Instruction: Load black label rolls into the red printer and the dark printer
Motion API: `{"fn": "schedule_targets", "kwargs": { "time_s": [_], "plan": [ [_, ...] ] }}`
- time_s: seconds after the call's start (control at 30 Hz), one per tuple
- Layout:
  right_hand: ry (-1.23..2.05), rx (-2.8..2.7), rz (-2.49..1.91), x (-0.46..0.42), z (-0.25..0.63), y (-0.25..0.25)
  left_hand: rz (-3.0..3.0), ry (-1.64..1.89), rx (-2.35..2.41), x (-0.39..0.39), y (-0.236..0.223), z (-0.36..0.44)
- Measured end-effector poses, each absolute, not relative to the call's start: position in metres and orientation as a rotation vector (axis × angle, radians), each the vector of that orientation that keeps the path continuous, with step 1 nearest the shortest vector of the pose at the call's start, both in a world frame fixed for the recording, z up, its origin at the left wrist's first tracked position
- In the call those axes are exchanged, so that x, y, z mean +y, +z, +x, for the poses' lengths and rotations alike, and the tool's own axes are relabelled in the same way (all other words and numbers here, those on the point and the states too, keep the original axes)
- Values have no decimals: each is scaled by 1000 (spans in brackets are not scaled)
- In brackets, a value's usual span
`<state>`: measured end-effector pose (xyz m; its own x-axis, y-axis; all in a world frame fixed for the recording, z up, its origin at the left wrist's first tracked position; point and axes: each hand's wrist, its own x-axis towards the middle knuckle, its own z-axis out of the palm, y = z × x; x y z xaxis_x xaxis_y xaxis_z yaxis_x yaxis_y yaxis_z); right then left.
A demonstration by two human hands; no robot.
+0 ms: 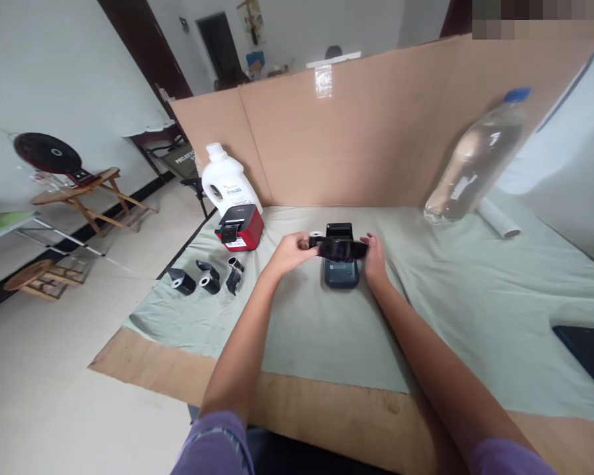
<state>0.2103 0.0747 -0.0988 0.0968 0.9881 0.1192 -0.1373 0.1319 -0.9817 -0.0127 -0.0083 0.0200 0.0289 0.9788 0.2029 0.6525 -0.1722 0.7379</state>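
Note:
My left hand (292,252) is closed on a small black paper roll whose pale core shows beside the fingers. A glossy black strip (341,249) runs from it across to my right hand (375,260), which pinches the far end between thumb and fingers. Directly below the strip sits a dark blue portable label printer (341,276) with its black lid (339,230) raised. The strip hides the printer's middle. To the left lie several similar pieces: a black roll (183,284), a second roll (210,282) and a third with a loose curled end (234,280).
A red and black label printer (250,231) stands before a white jug (228,181). Cardboard (346,145) walls off the back. At right are a large clear bottle (475,165), a white tube (499,219) and a dark phone-like object (587,349). Green cloth (327,349) covers the table.

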Motion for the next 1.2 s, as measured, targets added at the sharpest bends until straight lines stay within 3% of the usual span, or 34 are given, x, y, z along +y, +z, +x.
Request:
{"fn": "schedule_targets", "kwargs": {
  "time_s": [0.13, 0.43, 0.77, 1.2],
  "plan": [
    [1099, -1084, -1048, 72, 209, -98, 1566, 1172, 1826, -97, -4, -75],
    [1065, -1079, -1040, 71, 208, -96, 1045, 1159, 2613, -240, -16, -167],
    [1072, -1088, -1057, 72, 211, -97, 809, 916, 2853, -246, -36, -182],
    [1072, -1092, -1053, 72, 209, -94, 1161, 448, 3018, -213, -28, -165]
  ]
}}
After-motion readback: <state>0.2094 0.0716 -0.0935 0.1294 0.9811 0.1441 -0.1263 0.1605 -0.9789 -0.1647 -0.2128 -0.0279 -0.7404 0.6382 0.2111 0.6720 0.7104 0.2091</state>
